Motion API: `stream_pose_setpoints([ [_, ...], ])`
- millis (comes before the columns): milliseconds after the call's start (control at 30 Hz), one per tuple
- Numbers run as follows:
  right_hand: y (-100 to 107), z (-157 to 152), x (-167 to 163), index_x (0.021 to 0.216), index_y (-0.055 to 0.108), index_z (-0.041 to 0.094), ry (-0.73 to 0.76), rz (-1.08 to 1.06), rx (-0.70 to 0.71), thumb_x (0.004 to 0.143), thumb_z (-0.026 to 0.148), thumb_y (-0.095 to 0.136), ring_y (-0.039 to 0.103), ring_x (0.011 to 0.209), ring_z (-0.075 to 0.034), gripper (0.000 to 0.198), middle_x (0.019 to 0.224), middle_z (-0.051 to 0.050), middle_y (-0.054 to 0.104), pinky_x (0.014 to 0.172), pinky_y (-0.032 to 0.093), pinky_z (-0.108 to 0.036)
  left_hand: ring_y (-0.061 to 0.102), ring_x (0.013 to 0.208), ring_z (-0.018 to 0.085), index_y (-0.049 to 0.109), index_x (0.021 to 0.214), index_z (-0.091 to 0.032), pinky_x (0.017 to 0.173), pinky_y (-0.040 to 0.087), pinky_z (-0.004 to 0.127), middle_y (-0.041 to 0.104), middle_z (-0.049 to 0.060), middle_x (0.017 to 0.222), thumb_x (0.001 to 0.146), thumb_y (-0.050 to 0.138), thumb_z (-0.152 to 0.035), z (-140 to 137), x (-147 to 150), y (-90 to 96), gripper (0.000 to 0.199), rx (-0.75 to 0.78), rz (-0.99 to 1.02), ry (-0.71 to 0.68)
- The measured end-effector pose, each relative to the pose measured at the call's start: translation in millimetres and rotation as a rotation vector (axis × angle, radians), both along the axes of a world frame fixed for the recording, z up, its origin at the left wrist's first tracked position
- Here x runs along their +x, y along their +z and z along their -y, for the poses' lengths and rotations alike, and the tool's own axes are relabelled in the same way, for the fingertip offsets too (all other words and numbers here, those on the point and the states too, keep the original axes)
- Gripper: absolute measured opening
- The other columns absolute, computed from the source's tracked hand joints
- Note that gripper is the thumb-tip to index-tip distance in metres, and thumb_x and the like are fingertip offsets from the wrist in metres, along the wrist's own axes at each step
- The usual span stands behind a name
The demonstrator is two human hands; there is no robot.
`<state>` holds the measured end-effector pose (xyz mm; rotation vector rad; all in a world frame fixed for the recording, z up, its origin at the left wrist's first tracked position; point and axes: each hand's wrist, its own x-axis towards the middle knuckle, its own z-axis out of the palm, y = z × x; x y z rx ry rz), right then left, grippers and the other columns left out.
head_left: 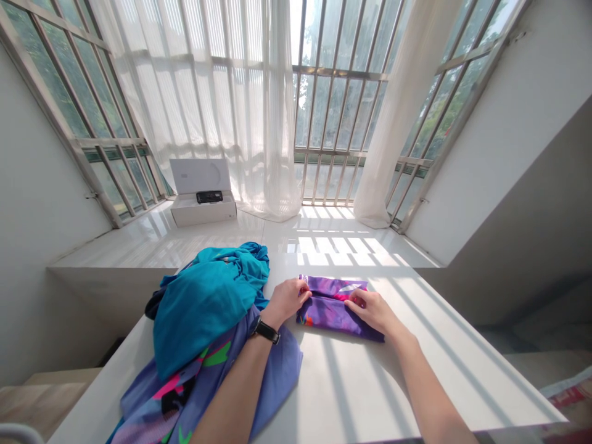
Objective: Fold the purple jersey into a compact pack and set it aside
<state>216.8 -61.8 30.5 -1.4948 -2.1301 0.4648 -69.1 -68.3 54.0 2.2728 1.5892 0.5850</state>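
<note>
Both hands rest on a folded purple garment (333,306) on the white worktop (370,382): left hand (287,298) at its left edge, right hand (372,309) at its right. A teal garment (206,302) heaps left of it, over a blue patterned cloth (272,370).

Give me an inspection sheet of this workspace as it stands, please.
Surface: white table, striped with sunlight.
Job's things: folded purple garment, lying flat.
Clutter: teal garment heaped on a blue patterned cloth at the table's left.
Grippers: left hand grips the purple garment's left end; right hand rests on its right part. A watch is on the left wrist.
Cables: nothing seen.
Surroundings: open white box on the window ledge, sheer curtains, barred windows.
</note>
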Motion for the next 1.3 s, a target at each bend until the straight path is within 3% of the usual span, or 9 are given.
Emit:
stream_pose_setpoints([
  [167, -3.4, 0.1, -3.0, 0.073, 0.062, 0.024, 0.019, 0.003, -0.049, 0.087, 0.045, 0.06, 0.053, 0.058, -0.017, 0.025, 0.06, 0.002, 0.058, 0.058, 0.038, -0.03, 0.065, 0.102, 0.019, 0.066, 0.112, -0.026, 0.085, 0.049, 0.027, 0.067, 0.004, 0.114, 0.097, 0.062, -0.029, 5.5, 10.3, -0.7, 0.017, 0.042, -0.019, -0.011],
  [467, -8.5, -2.6, -2.2, 0.074, 0.063, 0.025, 0.034, 0.01, -0.062, 0.088, 0.045, 0.059, 0.054, 0.059, -0.017, 0.025, 0.062, 0.001, 0.06, 0.058, 0.04, -0.03, 0.06, 0.111, 0.023, 0.068, 0.111, -0.025, 0.096, 0.049, 0.031, 0.066, 0.005, 0.118, 0.094, 0.065, -0.027, 3.2, 11.0, -1.3, 0.017, 0.047, -0.057, -0.035],
  [600, -10.3, -3.3, -1.7, 0.074, 0.063, 0.024, 0.034, 0.012, -0.07, 0.087, 0.044, 0.06, 0.054, 0.059, -0.017, 0.024, 0.062, 0.001, 0.06, 0.058, 0.039, -0.03, 0.06, 0.112, 0.023, 0.071, 0.115, -0.026, 0.096, 0.049, 0.03, 0.068, 0.005, 0.119, 0.096, 0.063, -0.027, 2.7, 11.7, -1.6, 0.021, 0.037, -0.064, -0.044],
  [833, -5.6, -0.4, -4.1, 0.075, 0.062, 0.024, 0.029, 0.03, -0.074, 0.089, 0.045, 0.057, 0.053, 0.06, -0.017, 0.026, 0.063, 0.001, 0.059, 0.058, 0.038, -0.03, 0.065, 0.098, 0.022, 0.077, 0.103, -0.027, 0.09, 0.05, 0.031, 0.071, 0.005, 0.106, 0.101, 0.052, -0.026, -0.2, 14.3, -7.8, 0.025, 0.043, -0.092, -0.028],
  [1033, -2.1, 1.0, -5.3, 0.074, 0.061, 0.024, 0.025, 0.031, -0.09, 0.089, 0.044, 0.058, 0.052, 0.061, -0.017, 0.025, 0.063, 0.001, 0.058, 0.058, 0.037, -0.03, 0.065, 0.1, 0.023, 0.075, 0.11, -0.027, 0.089, 0.051, 0.03, 0.071, 0.004, 0.11, 0.096, 0.062, -0.031, 0.1, 10.1, -7.8, 0.02, 0.032, -0.081, -0.059],
  [1300, -2.5, 1.4, -6.8, 0.075, 0.062, 0.023, 0.02, 0.009, -0.09, 0.088, 0.043, 0.058, 0.052, 0.06, -0.017, 0.024, 0.063, 0.002, 0.057, 0.059, 0.037, -0.03, 0.065, 0.102, 0.023, 0.076, 0.104, -0.025, 0.09, 0.051, 0.031, 0.071, 0.005, 0.107, 0.097, 0.057, -0.026, 0.4, 13.2, -7.5, 0.02, 0.01, -0.093, -0.048],
])
